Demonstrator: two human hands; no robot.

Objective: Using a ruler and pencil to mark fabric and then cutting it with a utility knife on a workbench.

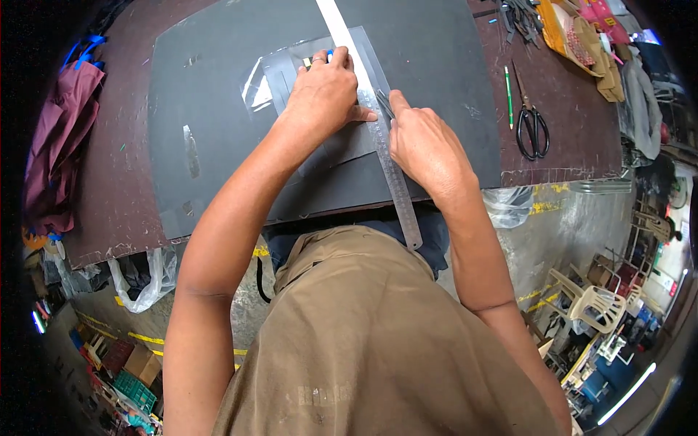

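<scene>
A long steel ruler (398, 190) lies diagonally across a clear plastic sheet (266, 81) on a large dark grey sheet (218, 116) that covers the brown table (116, 196). My left hand (323, 91) presses flat on the ruler and the clear sheet, fingers spread toward the far end. My right hand (424, 145) grips a thin dark cutting tool (384, 104), its tip set against the ruler's right edge.
Black-handled scissors (532, 123) and a green pen (508, 86) lie on the table at the right. Bags and fabric pile up at the far right corner (582, 36). Maroon cloth (62, 138) hangs off the left edge. White plastic chairs (592, 305) stand on the floor below.
</scene>
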